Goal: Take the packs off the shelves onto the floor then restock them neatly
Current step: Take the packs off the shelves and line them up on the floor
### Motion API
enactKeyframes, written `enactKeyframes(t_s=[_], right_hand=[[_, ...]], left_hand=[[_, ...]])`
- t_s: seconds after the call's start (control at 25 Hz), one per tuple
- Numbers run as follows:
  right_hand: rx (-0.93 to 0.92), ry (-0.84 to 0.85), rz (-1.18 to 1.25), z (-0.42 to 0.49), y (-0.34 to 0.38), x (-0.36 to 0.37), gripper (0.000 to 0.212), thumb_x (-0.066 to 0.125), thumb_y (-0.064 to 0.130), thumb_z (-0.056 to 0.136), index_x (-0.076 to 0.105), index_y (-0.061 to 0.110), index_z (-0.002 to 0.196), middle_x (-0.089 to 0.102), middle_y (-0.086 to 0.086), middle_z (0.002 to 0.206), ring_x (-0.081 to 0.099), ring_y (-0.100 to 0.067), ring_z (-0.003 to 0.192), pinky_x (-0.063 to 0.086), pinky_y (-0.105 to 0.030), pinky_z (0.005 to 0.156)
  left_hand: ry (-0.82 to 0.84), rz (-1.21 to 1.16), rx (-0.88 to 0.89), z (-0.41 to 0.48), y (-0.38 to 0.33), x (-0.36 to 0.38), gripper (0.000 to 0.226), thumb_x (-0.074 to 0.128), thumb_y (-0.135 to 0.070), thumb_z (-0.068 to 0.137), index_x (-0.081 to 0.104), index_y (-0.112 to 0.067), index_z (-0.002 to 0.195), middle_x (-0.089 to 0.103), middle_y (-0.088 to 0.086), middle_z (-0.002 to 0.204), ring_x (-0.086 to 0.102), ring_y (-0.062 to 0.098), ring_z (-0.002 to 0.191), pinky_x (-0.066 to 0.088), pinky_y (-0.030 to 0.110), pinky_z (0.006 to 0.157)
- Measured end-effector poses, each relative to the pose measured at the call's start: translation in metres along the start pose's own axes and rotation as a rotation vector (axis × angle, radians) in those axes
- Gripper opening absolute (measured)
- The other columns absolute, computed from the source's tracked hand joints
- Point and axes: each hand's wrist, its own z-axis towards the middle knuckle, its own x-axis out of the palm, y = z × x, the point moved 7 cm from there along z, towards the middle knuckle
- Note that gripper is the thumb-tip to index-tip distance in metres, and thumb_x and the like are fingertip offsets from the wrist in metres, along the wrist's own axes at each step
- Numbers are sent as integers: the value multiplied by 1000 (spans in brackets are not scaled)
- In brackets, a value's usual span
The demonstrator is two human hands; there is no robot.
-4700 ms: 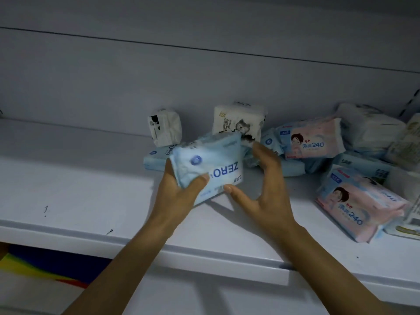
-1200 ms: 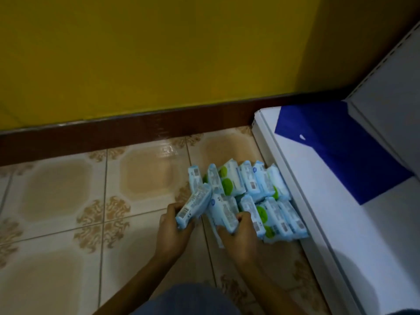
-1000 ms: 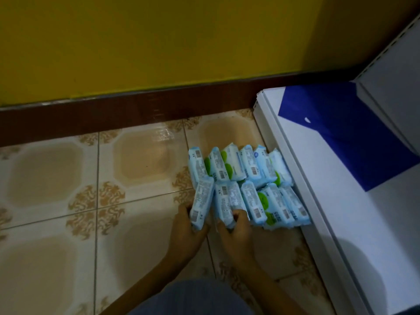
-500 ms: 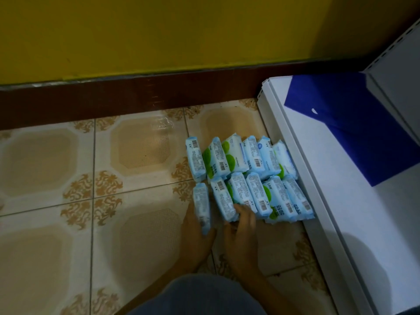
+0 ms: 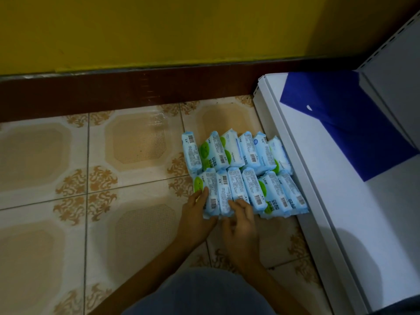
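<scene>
Wipe packs [image 5: 247, 176] stand in two tight rows on the tiled floor [image 5: 136, 223] against the white shelf base [image 5: 318, 201], where the flat-fingered left hand [image 5: 196, 215] presses the outermost pack [image 5: 210, 192] shelfward and the right hand [image 5: 241, 223] fingertips brace its neighbours, seemingly closing gaps.

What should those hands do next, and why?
Probably lift both hands away. The leftmost pack sits flush against its neighbours in the near row; the left hand only presses its outer side and the right hand touches the row's near ends, so nothing seems left to straighten.
</scene>
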Motion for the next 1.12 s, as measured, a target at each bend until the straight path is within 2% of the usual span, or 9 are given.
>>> enactKeyframes(t_s=[0.12, 0.28, 0.4, 0.48, 0.56, 0.64, 0.76, 0.92, 1.12], right_hand=[[34, 190, -75, 5, 3, 3, 42, 56, 12, 93, 51, 15, 134, 42, -1, 142, 49, -16, 123, 44, -31, 101], [-30, 83, 65, 14, 25, -16, 29, 57, 14, 94, 58, 12, 123, 45, 3, 120, 54, -15, 111, 51, -36, 94], [-100, 66, 71, 14, 29, -28, 28, 58, 15, 92, 58, 10, 120, 48, 2, 118, 50, -10, 111, 48, -32, 96], [-129, 79, -40, 14, 19, -31, 39, 61, 17, 87, 57, 10, 125, 52, -5, 125, 45, -11, 115, 42, -32, 100], [-102, 137, -208, 15, 6, -28, 50, 65, 17, 86, 52, 10, 134, 49, -11, 138, 44, -21, 125, 36, -37, 105], [-66, 233, -337, 16, -1, -22, 55, 61, 22, 89, 45, 13, 141, 40, -11, 148, 34, -27, 137, 29, -43, 113], [-39, 280, -397, 17, -2, -19, 55, 56, 25, 92, 41, 17, 144, 34, -8, 152, 26, -25, 143, 22, -44, 116], [-15, 103, -280, 20, 0, -36, 51, 55, 34, 86, 52, 13, 133, 53, -9, 136, 46, -27, 127, 37, -49, 106], [-55, 68, -236, 49, 23, -65, 65, 52, 32, 87, 34, 12, 146, 43, -11, 146, 38, -29, 134, 29, -49, 112]], left_hand=[[-32, -70, -31, 0, -4, -12, 61, 69, -25, 88, 43, -12, 142, 47, 0, 135, 49, 21, 124, 45, 34, 101], [-294, -131, 14, 28, -15, -56, 47, 57, -47, 85, 54, -20, 124, 62, -4, 118, 63, 16, 105, 56, 46, 85], [-221, -23, -46, 70, -20, -63, 55, 71, -43, 79, 50, -15, 122, 61, 3, 119, 62, 21, 107, 55, 47, 86], [-59, 170, -26, 84, -30, -46, 72, 69, -39, 82, 40, -12, 142, 44, 14, 144, 46, 31, 129, 42, 51, 104], [74, 316, -22, 82, -39, -28, 80, 64, -26, 88, 19, -14, 153, 13, 11, 160, 19, 30, 145, 24, 44, 116], [68, 329, -35, 83, -38, -26, 79, 61, -19, 90, 13, -15, 153, 4, 7, 162, 12, 27, 148, 18, 38, 117], [23, 251, 2, 75, -50, -39, 70, 58, -15, 93, 21, -10, 151, 14, 9, 160, 20, 26, 146, 24, 34, 113], [-77, 134, 21, 60, -68, -57, 53, 56, -9, 94, 36, -4, 143, 42, 14, 146, 41, 27, 133, 32, 22, 95], [-31, 413, 126, 54, -104, -68, 66, 58, -22, 94, 25, -8, 149, 27, 10, 156, 26, 26, 143, 22, 25, 109]])
